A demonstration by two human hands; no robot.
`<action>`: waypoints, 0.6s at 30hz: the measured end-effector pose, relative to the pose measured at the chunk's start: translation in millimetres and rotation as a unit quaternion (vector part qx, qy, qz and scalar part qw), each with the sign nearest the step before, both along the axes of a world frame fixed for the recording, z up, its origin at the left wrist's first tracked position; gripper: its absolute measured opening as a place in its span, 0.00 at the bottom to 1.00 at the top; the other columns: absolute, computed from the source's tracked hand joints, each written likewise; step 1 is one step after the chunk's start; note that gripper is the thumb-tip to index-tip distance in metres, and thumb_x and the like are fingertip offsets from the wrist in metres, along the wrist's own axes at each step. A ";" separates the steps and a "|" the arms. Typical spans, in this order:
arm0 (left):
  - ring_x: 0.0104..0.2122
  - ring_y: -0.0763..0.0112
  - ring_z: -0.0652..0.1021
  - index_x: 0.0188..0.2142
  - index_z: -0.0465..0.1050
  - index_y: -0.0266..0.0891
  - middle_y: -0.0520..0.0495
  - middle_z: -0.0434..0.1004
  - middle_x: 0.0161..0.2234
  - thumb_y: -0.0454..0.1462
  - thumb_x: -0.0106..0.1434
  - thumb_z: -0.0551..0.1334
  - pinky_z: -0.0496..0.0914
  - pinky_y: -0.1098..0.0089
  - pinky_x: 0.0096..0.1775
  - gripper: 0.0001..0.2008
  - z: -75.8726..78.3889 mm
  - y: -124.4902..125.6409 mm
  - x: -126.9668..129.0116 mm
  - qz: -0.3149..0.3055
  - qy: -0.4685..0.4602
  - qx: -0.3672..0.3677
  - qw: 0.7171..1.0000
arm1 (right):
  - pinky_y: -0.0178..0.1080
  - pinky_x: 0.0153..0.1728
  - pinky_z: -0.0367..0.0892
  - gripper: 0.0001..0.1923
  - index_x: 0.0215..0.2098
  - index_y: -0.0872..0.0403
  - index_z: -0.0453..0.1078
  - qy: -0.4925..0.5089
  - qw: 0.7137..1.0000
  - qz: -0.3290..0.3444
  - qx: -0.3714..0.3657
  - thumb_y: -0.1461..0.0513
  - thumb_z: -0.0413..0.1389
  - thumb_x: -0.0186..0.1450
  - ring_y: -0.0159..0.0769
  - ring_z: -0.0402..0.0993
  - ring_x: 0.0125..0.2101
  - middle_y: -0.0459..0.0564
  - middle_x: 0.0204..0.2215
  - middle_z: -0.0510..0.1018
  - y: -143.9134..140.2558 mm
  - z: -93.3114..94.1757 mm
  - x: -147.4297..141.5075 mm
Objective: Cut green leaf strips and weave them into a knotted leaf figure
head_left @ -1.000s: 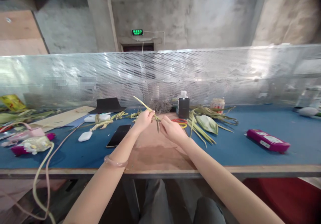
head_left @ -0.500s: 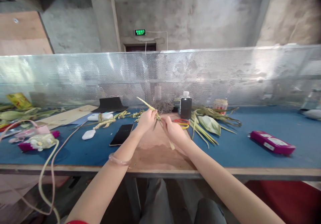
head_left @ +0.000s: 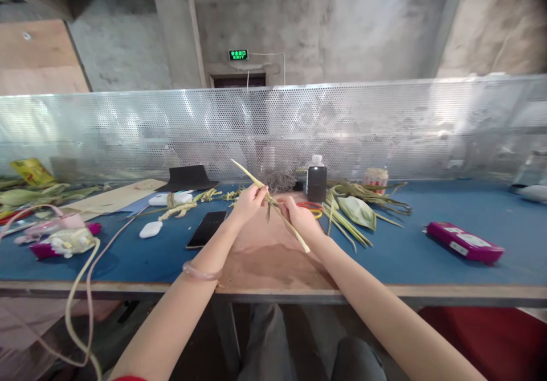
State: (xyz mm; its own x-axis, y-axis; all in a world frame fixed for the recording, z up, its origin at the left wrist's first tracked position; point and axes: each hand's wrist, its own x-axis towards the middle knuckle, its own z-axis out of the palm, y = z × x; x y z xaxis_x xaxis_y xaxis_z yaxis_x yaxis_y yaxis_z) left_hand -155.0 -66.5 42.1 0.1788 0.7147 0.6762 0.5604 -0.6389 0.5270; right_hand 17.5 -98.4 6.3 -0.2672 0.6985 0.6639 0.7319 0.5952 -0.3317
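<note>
While both hands meet above the brown board, here's the play: one pale leaf strip stretched on a slant over it, far end poking up beyond the board, near end dangling toward the board's front edge. Left hand has the strip pinched, thumb pressed on top, fingers curled in close. Right hand is half closed, fingertips bunched right at the strip; whether it truly grips or merely steadies, I can't tell.

And the score? Mid-work, I'd judge. A thin dark-green tuft hangs at the strip between the hands, so something seems to be joined or wrapped there, but too small to read. Both strip ends stick out loose, so nothing looks trimmed or tucked yet; that part appears left to do.

Out to the right of the board, a bundle of green strips lies unused, a broad leaf beside it. Left of the board and slightly beyond, yellow-green pieces are scattered; finished bits or scraps, I can't say. Dark phone just beside the board's left side, black bottle behind its far right corner.
</note>
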 end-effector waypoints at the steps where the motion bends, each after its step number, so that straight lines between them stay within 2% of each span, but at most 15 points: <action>1: 0.23 0.71 0.74 0.32 0.67 0.38 0.51 0.71 0.22 0.45 0.65 0.51 0.67 0.73 0.29 0.14 0.1 -0.1 -0.2 -0.010 -0.006 -0.003 1.000 | 0.33 0.28 0.61 0.13 0.48 0.53 0.64 0.013 1.000 0.011 0.000 0.61 0.43 0.69 0.38 0.75 0.28 0.49 0.28 0.79 1.0 1.0 1.2; 6: 0.28 0.69 0.77 0.36 0.69 0.36 0.47 0.75 0.28 0.46 0.63 0.55 0.71 0.71 0.32 0.14 0.2 -3.4 0.5 -0.052 -0.018 -0.019 0.998 | 0.33 0.36 0.66 0.21 0.42 0.55 0.68 0.075 0.995 0.063 0.003 0.58 0.35 0.71 0.33 0.75 0.36 0.51 0.37 0.79 7.2 7.5 9.7; 8: 0.30 0.68 0.78 0.38 0.69 0.36 0.47 0.75 0.29 0.45 0.63 0.56 0.72 0.70 0.34 0.14 -0.3 -4.6 1.8 -0.071 -0.015 -0.027 0.997 | 0.34 0.37 0.66 0.20 0.43 0.56 0.68 0.084 0.994 0.070 0.007 0.56 0.38 0.70 0.34 0.75 0.37 0.52 0.38 0.78 10.4 8.5 13.1; 10: 0.31 0.68 0.78 0.43 0.67 0.36 0.47 0.76 0.31 0.43 0.63 0.56 0.72 0.69 0.36 0.14 -1.1 -5.1 3.1 -0.091 -0.011 -0.035 0.995 | 0.37 0.40 0.66 0.17 0.45 0.55 0.69 0.078 0.994 0.072 0.014 0.54 0.47 0.67 0.36 0.74 0.38 0.52 0.39 0.78 13.5 7.5 15.1; 13: 0.33 0.69 0.78 0.52 0.61 0.35 0.46 0.76 0.33 0.39 0.64 0.56 0.72 0.67 0.40 0.18 -1.8 -4.9 4.0 -0.115 -0.001 -0.041 0.993 | 0.46 0.45 0.61 0.16 0.45 0.52 0.70 0.052 0.996 0.065 0.028 0.54 0.56 0.62 0.43 0.70 0.43 0.53 0.40 0.78 16.2 4.6 16.5; 16: 0.35 0.69 0.78 0.59 0.54 0.35 0.46 0.76 0.34 0.37 0.64 0.54 0.70 0.67 0.42 0.24 -1.3 -5.6 4.0 -0.133 0.011 -0.044 0.990 | 0.52 0.46 0.56 0.16 0.45 0.51 0.72 0.037 0.997 0.056 0.038 0.54 0.58 0.61 0.49 0.67 0.45 0.54 0.39 0.78 16.2 4.2 18.6; 18: 0.36 0.69 0.78 0.61 0.51 0.35 0.44 0.76 0.36 0.36 0.64 0.54 0.70 0.68 0.41 0.26 -1.2 -6.3 4.1 -0.144 0.021 -0.045 0.988 | 0.52 0.46 0.56 0.18 0.47 0.53 0.70 0.045 0.997 0.053 0.044 0.53 0.57 0.61 0.49 0.67 0.44 0.56 0.40 0.78 16.0 5.9 20.0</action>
